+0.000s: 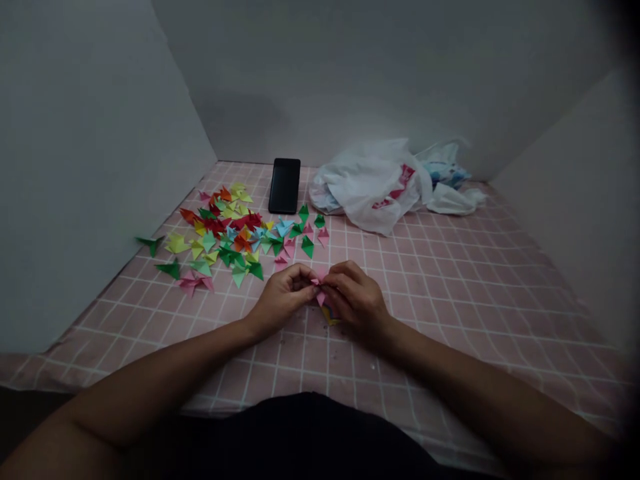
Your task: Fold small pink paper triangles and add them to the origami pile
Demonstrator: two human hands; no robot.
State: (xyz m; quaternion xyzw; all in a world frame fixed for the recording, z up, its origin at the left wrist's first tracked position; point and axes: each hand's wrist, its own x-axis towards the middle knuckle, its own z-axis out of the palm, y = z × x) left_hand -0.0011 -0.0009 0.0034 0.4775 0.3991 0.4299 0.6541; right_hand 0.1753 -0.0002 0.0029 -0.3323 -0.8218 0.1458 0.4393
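Between my two hands is a small piece of folded pink paper (321, 299), pinched by the fingers of both. My left hand (287, 293) grips its left side between thumb and fingers. From the right, my right hand (357, 300) holds it, with the fingertips bent over the paper and hiding part of it. Beneath my right hand, a yellow and blue item (329, 315) lies on the cloth, mostly covered. Close beyond my left hand, a single pink folded paper piece (281, 261) rests at the edge of a pile.
Many folded paper pieces (230, 257) in green, yellow, red, orange, blue and pink spread across the left of the pink checked cloth (440, 287). A black phone (285, 187) lies behind them. White plastic bags (375, 183) sit at the back right. Walls enclose the sides and back.
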